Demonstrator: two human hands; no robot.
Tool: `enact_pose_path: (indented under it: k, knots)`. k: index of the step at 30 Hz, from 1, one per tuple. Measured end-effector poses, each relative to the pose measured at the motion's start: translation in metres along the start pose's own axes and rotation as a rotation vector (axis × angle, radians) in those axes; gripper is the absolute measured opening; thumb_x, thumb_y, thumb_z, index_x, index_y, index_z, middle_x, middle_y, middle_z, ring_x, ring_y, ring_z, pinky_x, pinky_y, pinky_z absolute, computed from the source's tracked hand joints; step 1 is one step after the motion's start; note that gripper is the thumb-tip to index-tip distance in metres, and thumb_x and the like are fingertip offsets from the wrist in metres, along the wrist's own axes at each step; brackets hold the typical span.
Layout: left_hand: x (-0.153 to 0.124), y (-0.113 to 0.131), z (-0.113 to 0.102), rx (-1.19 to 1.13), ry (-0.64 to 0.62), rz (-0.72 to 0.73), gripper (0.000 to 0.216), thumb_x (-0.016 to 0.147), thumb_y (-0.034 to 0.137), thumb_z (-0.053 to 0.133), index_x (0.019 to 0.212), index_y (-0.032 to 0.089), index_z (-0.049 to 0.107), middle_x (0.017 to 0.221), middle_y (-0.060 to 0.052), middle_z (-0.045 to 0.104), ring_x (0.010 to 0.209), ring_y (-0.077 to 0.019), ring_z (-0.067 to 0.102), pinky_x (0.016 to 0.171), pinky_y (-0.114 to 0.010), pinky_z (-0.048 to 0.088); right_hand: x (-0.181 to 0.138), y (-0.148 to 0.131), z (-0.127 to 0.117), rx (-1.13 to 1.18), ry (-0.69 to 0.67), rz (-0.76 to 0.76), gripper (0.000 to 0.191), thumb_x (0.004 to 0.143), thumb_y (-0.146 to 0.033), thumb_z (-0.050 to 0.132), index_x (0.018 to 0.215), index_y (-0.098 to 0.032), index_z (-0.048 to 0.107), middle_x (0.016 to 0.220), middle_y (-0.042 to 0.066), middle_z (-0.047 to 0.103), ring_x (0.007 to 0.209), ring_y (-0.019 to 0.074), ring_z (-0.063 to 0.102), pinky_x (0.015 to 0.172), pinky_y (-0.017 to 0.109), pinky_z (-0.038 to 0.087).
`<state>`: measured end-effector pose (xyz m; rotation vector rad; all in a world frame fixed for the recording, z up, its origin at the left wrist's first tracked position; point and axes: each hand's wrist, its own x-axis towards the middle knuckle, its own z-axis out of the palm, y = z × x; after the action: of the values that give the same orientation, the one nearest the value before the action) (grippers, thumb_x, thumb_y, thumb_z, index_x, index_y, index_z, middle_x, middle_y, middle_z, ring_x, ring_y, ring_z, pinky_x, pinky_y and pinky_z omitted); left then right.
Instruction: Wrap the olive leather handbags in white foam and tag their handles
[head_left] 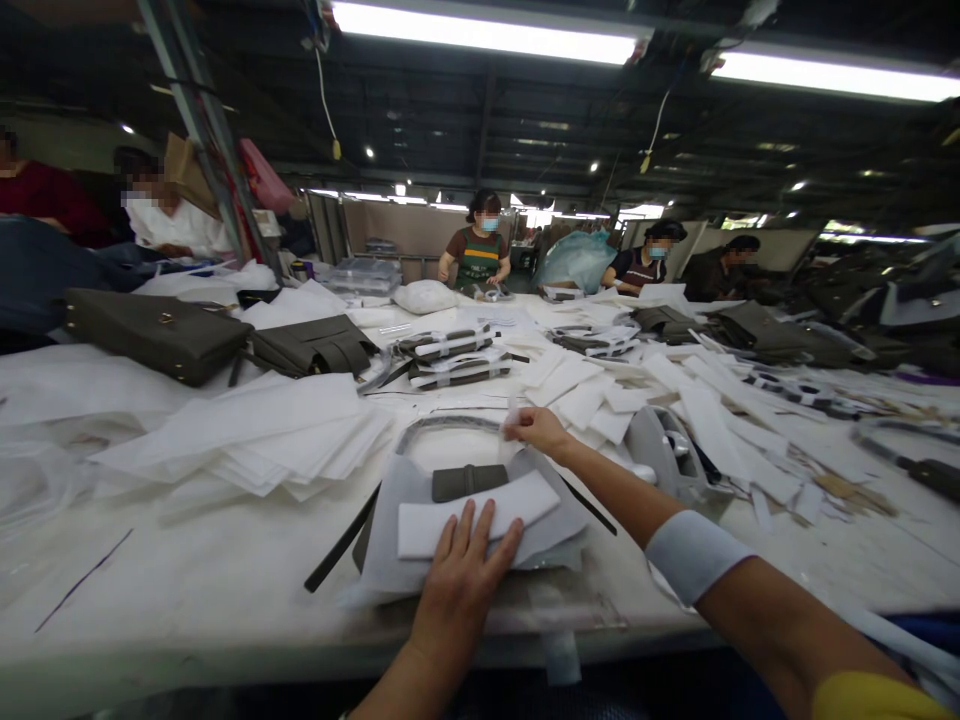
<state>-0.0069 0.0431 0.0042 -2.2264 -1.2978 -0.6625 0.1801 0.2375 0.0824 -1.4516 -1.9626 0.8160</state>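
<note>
In front of me a dark olive handbag lies mostly hidden under a sheet of white tissue paper (pixel 551 500). Its closing tab (pixel 454 483) shows in the middle, and its curved handle (pixel 442 427), covered in clear wrap, arches away from me. Fingers spread, my left hand (pixel 465 570) lies flat across a white foam strip (pixel 442 525) on top of the bag. My right hand (pixel 541 430) is closed in a pinch on a small translucent strip (pixel 511 420) by the handle's right end. Dark straps (pixel 341 540) stick out at both sides.
A grey tape dispenser (pixel 660 450) stands just right of the bag. White foam sheets (pixel 262 440) are stacked at left, with more foam pieces (pixel 720 430) at right. Wrapped handles (pixel 457 360) and dark bags (pixel 157 335) lie farther back. Co-workers (pixel 480 250) sit around the table.
</note>
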Motion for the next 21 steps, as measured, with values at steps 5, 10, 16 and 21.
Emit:
enact_pose_path:
  k: [5, 10, 16, 21]
  knots:
    - [0.003, -0.004, 0.001, -0.025, -0.023, -0.004, 0.062, 0.094, 0.013, 0.049, 0.149, 0.038, 0.036, 0.149, -0.006, 0.048, 0.138, -0.0306, 0.043, 0.107, -0.046, 0.044, -0.024, -0.014, -0.024, 0.135, 0.044, -0.114, 0.031, 0.081, -0.038, 0.065, 0.095, -0.012, 0.072, 0.093, 0.009, 0.077, 0.089, 0.0218, 0.071, 0.082, 0.031, 0.054]
    - [0.010, -0.011, -0.003, -0.033, -0.061, 0.009, 0.064, 0.094, 0.009, 0.046, 0.150, 0.035, 0.034, 0.148, -0.007, 0.049, 0.136, -0.0308, 0.046, 0.106, -0.047, 0.046, -0.077, -0.026, -0.037, 0.086, -0.082, -0.326, 0.023, 0.086, -0.031, 0.061, 0.096, -0.020, 0.078, 0.096, 0.002, 0.078, 0.094, 0.0235, 0.072, 0.087, 0.033, 0.055]
    - [0.019, -0.017, -0.005, -0.018, -0.109, 0.021, 0.063, 0.093, 0.012, 0.052, 0.150, 0.032, 0.035, 0.148, -0.011, 0.048, 0.134, -0.0341, 0.047, 0.104, -0.050, 0.047, -0.134, -0.011, -0.016, -0.146, -0.030, -0.595, 0.037, 0.086, -0.009, 0.053, 0.111, -0.026, 0.073, 0.107, 0.001, 0.076, 0.104, 0.0205, 0.070, 0.102, 0.039, 0.051]
    - [0.018, -0.016, -0.003, -0.026, -0.127, 0.014, 0.061, 0.093, 0.011, 0.050, 0.149, 0.031, 0.038, 0.150, -0.011, 0.046, 0.137, -0.0334, 0.044, 0.106, -0.050, 0.045, -0.151, 0.020, 0.009, -0.268, 0.133, -0.873, 0.044, 0.088, -0.004, 0.047, 0.124, -0.022, 0.065, 0.120, 0.007, 0.071, 0.122, 0.0197, 0.061, 0.110, 0.046, 0.044]
